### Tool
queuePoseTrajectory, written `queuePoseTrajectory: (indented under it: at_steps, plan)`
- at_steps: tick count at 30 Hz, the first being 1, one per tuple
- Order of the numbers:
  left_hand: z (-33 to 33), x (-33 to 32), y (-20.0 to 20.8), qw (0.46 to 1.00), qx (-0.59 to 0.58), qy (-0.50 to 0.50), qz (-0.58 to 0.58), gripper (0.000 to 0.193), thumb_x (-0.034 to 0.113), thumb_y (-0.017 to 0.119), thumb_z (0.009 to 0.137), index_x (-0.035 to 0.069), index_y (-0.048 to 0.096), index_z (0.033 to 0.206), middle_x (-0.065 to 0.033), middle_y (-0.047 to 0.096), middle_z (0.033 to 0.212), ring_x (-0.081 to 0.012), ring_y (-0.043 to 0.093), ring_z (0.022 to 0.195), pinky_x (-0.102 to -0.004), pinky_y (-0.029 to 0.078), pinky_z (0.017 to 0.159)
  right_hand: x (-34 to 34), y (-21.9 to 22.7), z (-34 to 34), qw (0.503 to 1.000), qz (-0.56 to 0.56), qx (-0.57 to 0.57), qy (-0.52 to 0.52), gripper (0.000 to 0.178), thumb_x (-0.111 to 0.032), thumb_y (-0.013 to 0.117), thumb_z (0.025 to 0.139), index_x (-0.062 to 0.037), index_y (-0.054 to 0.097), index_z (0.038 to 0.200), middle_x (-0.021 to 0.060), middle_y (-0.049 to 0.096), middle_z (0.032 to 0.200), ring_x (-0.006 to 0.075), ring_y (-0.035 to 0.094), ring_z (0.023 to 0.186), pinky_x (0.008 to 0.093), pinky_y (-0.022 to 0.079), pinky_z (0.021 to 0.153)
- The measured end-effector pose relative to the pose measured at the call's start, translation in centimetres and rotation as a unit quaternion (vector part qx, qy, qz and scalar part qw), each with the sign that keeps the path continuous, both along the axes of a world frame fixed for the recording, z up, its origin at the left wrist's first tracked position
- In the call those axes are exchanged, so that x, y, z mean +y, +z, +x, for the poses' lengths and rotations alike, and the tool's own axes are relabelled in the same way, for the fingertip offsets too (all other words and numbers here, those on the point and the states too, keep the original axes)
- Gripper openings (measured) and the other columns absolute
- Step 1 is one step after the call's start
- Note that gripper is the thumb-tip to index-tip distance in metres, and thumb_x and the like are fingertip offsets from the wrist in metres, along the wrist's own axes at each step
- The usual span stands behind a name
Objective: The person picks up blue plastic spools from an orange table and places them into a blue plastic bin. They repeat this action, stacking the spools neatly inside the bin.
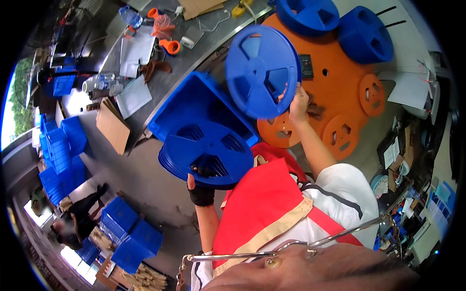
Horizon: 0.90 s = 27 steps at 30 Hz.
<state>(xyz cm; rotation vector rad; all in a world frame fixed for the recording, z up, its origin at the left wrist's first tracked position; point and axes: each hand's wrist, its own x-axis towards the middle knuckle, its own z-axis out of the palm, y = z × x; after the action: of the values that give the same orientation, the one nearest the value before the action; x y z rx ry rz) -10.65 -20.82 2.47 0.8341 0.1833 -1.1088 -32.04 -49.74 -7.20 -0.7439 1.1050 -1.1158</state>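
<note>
A blue plastic reel [262, 75] with cut-out windows is raised at the centre, above the edge of an orange round-lobed table. My right hand [298, 103] grips its right rim, with fingers showing through a window. Lower left, my left hand [200, 193], in a black half-finger glove, holds a stack of similar blue reels [209, 138] against my body. Its thumb is outside the near rim and its fingers reach into a window. Behind the stack stands a blue bin [177, 106]; more ridged reel edges show inside it.
The orange table [337, 92] carries orange discs [340, 136] and two thick blue reels [366, 34] at the far side. A metal bench [187, 60] holds papers, bottles and orange-handled tools. Blue crates [131, 233] and another person [77, 220] are at the left.
</note>
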Motion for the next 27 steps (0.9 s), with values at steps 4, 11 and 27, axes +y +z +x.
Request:
queuePoseTrajectory:
  at_steps: [4,11,27]
  plan:
    - [-0.4,-2.2,1.2,0.997,-0.032,-0.069,0.018,0.040,0.034,0.057,0.087,0.009,0.050,0.117,0.0008,0.053,0.077,-0.0139,0.050,0.071,-0.0329,0.046,0.075,0.1,0.0,-1.8,0.986,0.123,-0.105,-0.044,0.052,-0.048,0.041,0.094,0.0007,0.057,0.097,0.0044,0.054,0.066,0.0142,0.055,0.052,0.0239,0.047,0.051]
    - [-0.8,-2.6,0.3,0.996,-0.018,-0.088,0.002,0.049,0.033,0.061,0.085,0.008,0.046,0.124,-0.0057,0.057,0.109,-0.0213,0.053,0.101,-0.0374,0.043,0.088,6.9,3.2,2.7,0.974,-0.063,-0.123,0.177,0.025,-0.023,0.051,0.094,0.0006,0.060,0.095,0.0070,0.062,0.076,0.0141,0.060,0.062,0.0257,0.049,0.055]
    - [-0.5,3.8,-0.5,0.996,0.012,0.094,0.000,0.036,0.030,0.056,0.089,0.010,0.047,0.118,-0.0006,0.056,0.091,-0.0172,0.056,0.085,-0.0407,0.042,0.092,2.7,-16.1,4.8,0.627,-0.225,0.621,0.412,0.060,-0.030,0.062,0.080,0.0014,0.042,0.128,0.0171,0.047,0.125,0.0332,0.044,0.118,0.0438,0.036,0.098]
